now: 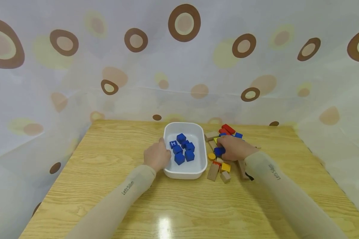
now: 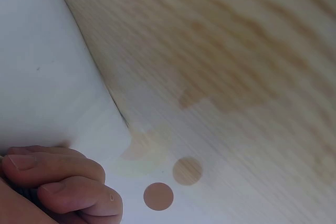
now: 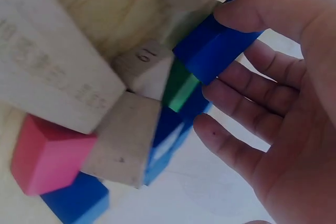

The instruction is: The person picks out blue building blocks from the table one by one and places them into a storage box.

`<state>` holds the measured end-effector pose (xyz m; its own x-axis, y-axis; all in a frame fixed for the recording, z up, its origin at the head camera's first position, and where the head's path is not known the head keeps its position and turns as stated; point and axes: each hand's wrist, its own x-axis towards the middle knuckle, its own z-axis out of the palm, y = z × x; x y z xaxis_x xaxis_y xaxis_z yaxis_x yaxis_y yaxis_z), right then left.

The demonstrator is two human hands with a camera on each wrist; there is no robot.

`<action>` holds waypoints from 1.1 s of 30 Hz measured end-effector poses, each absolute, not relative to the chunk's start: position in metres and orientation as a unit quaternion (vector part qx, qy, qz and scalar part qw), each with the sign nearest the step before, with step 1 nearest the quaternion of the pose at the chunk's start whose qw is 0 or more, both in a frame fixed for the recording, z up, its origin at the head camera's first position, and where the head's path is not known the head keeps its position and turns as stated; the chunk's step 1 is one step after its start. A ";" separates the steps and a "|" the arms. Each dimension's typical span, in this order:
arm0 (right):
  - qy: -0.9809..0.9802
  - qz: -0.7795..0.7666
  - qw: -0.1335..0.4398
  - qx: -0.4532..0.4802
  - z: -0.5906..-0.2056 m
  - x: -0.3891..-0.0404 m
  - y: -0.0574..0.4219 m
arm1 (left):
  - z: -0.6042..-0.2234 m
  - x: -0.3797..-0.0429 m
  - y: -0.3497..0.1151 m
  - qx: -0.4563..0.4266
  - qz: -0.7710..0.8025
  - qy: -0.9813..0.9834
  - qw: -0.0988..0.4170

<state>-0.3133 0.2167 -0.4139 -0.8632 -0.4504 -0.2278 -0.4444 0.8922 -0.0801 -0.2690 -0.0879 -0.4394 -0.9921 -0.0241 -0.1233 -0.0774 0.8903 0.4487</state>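
Observation:
A white rectangular tub [image 1: 185,175] sits mid-table with several blue blocks [image 1: 189,155] lying in it, one marked with a white H. At the tub's left side, my left hand [image 1: 157,155] grips its rim; curled fingers [image 2: 73,177] show against the outer wall in the left wrist view. My right hand [image 1: 235,148] reaches into a pile of mixed blocks right of the tub. Between its thumb and fingers it pinches a blue block [image 3: 218,45], over a green block [image 3: 179,86] and a numbered wooden block [image 3: 144,64].
Around my right hand lie a yellow disc [image 1: 211,156], an orange block [image 1: 225,167], plain wooden pieces [image 1: 213,171] and red blocks [image 1: 228,128] farther back. A spotted cloth [image 1: 179,99] hangs behind the wooden table [image 1: 116,146] and at both sides.

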 end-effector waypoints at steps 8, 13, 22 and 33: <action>0.968 -0.056 0.085 -0.230 -0.390 -0.301 0.203 | -0.439 -0.269 -0.089 -0.021 0.228 0.972 0.054; 0.963 -0.067 0.064 -0.252 -0.374 -0.295 0.183 | -0.440 -0.268 -0.089 -0.020 0.228 0.972 0.053; 0.955 -0.069 0.063 -0.281 -0.361 -0.301 0.144 | -0.441 -0.268 -0.089 -0.024 0.237 0.970 0.058; 0.950 -0.059 0.080 -0.297 -0.360 -0.321 0.094 | -0.440 -0.268 -0.089 -0.025 0.248 0.967 0.060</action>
